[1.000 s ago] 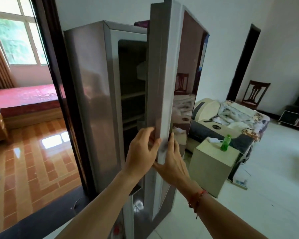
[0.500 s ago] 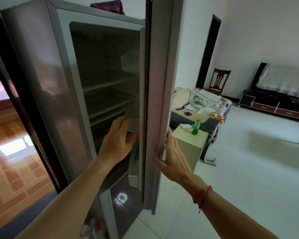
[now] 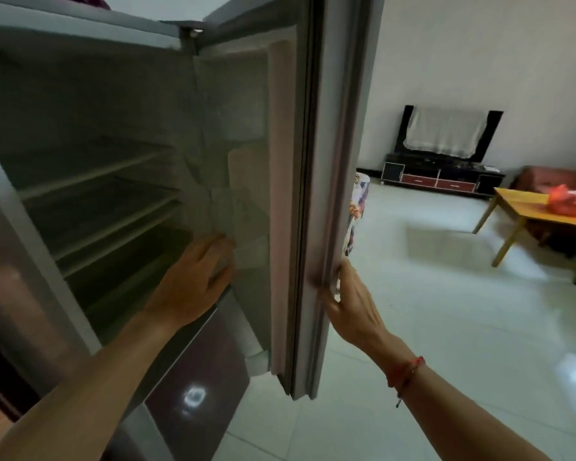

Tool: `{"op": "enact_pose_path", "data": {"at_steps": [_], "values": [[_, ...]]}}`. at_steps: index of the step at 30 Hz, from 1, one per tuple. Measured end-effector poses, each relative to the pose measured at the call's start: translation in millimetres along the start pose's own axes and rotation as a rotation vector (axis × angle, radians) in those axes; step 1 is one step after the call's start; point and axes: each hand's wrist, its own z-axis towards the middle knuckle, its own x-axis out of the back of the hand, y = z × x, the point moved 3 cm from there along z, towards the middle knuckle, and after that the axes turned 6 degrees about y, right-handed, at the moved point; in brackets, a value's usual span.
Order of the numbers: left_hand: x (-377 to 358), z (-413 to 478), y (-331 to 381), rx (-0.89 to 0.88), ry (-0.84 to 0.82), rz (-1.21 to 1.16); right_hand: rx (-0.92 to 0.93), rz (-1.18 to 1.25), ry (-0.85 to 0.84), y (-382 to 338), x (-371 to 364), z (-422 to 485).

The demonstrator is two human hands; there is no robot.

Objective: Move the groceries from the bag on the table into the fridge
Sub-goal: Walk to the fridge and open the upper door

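— Right hand [image 3: 350, 302] first: we have it wrapped round the outer edge of the fridge door [image 3: 326, 194], low on that edge, fingers hidden behind it and thumb on our side (a red string bracelet [image 3: 404, 374] sits on the wrist). The forearm runs in straight from the lower right.

— And our left hand [image 3: 193, 277]?

— Reaching into the fridge [image 3: 80, 181], palm away from us, fingers spread loosely and pressed flat against the inner lining of the door near its lower bin. It grips nothing; it only rests there, arm stretched long from the lower left corner.

— How much room do we have inside?

— Plenty. We see bare shelves [image 3: 103, 197] stepping down the dark compartment, their front edges pale and free. The door stands wide, edge-on to us, its seal running top to bottom.

— Where are the groceries?

— Well apart from us: a red bag [image 3: 566, 202] lies on the wooden table [image 3: 526, 211], close to its near edge, at the far right of the room. Open tiled floor [image 3: 446, 327] lies between the door's edge and that table.
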Motion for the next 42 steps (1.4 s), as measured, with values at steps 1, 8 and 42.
{"op": "enact_pose_path", "data": {"at_steps": [1, 8, 42], "values": [[-6, 3, 1, -0.053, -0.013, -0.005, -0.016, 0.009, 0.028, 5, 5, 2], [-46, 35, 15, -0.214, -0.11, 0.037, -0.156, 0.065, 0.134, 32, 28, 13], [-186, 187, 49, -0.397, -0.066, 0.218, -0.369, 0.216, 0.256, 160, 62, 183]]}}
